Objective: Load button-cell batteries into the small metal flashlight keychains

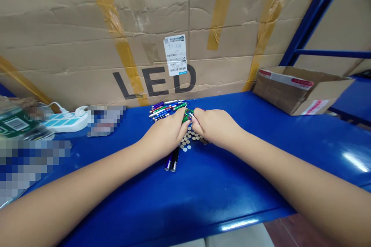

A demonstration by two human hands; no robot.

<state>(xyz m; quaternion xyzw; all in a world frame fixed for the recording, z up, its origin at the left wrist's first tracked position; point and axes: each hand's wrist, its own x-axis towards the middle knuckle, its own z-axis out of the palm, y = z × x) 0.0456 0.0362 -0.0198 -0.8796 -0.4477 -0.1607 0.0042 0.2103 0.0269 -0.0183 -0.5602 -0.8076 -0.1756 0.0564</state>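
Observation:
My left hand is closed around a slim green metallic tube, mostly covered by the fingers. Fingertips of my right hand pinch close against it, with a small whitish tip showing between the hands; what the right fingers hold is unclear. Under both hands lie many small round silvery discs, like button cells. Just behind my left hand is a pile of pen-shaped metallic tubes in purple, red, green, blue and silver. Two dark tubes, one purple and one black, lie side by side nearer me.
All this lies on a blue table. A large taped carton marked LED stands behind it. On the right sits an open cardboard box beside a blue metal frame. At left are a white power strip and a green-labelled container.

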